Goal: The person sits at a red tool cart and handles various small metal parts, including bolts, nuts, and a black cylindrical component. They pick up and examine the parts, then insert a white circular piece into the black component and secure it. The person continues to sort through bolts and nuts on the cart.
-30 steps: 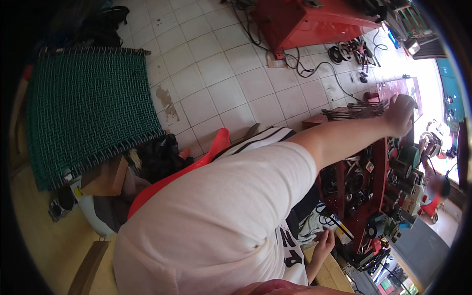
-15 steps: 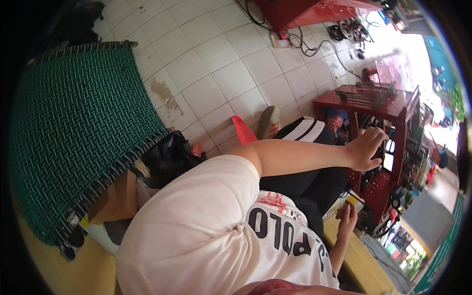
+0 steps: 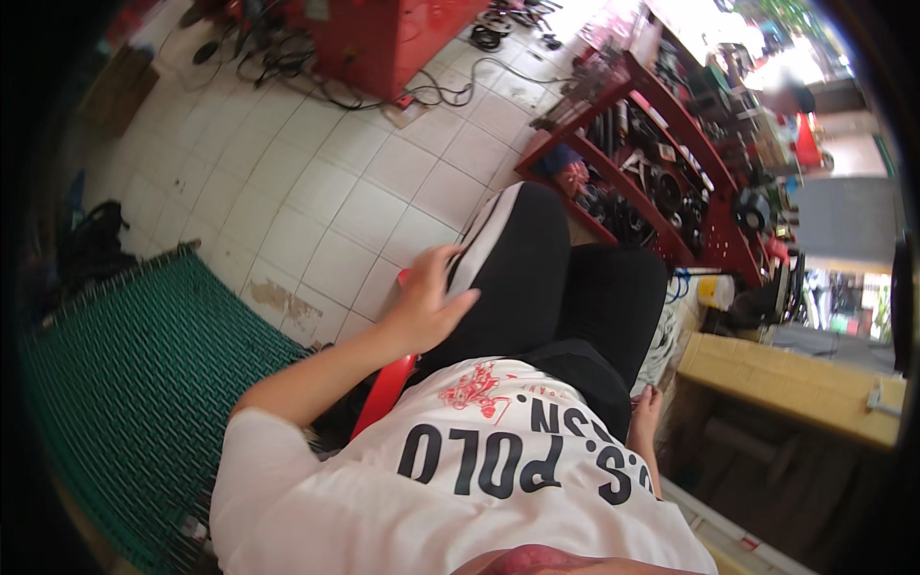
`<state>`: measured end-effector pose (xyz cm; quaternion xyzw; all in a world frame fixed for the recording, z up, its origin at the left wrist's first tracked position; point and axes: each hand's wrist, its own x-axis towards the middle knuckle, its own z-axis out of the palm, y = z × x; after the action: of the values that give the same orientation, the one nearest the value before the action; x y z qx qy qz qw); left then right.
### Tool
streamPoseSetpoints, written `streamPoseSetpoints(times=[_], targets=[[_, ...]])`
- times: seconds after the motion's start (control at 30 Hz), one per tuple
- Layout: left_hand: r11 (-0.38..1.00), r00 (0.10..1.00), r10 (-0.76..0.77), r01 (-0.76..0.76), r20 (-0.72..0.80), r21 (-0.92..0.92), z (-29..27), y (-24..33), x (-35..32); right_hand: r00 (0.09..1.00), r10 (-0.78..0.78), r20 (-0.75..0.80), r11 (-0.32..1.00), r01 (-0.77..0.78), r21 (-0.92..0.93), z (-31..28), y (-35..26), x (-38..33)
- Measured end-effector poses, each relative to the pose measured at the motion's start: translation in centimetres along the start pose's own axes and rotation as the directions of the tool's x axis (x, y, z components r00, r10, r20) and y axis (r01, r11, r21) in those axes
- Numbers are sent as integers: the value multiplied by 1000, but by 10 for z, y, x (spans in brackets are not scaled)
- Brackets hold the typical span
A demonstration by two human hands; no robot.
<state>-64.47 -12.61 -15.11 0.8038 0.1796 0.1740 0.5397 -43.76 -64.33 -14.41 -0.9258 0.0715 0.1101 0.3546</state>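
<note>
My left hand is open, its thumb apart from the fingers, with nothing in it. It is beside my left thigh, next to the white stripe of the black trousers; whether it touches the cloth I cannot tell. My right hand hangs low by my right hip, partly hidden by my shirt. Its visible fingers look stretched out, and no held thing shows. Under me is a red plastic chair, seen at my left side.
A green woven lounger stands at left. Ahead right is a red metal rack full of parts. A red cabinet stands ahead, cables trailing across the tiles. At right are a white-and-yellow bucket and yellow ledge.
My left arm has swung back from near the red rack at right to beside my left thigh. My right hand has come lower, nearer my hip. The view has turned toward the right.
</note>
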Motion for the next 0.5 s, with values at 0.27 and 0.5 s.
streamPoseSetpoints(times=[0.27,0.5], targets=[[907,939,-338,344,-68,242,-3,2,-50,913,408,-21,860,-377,343,11,23,-5],[837,899,-437,419,-31,351,-2,6,-42,928,352,-119,935,-353,12,23,21,0]])
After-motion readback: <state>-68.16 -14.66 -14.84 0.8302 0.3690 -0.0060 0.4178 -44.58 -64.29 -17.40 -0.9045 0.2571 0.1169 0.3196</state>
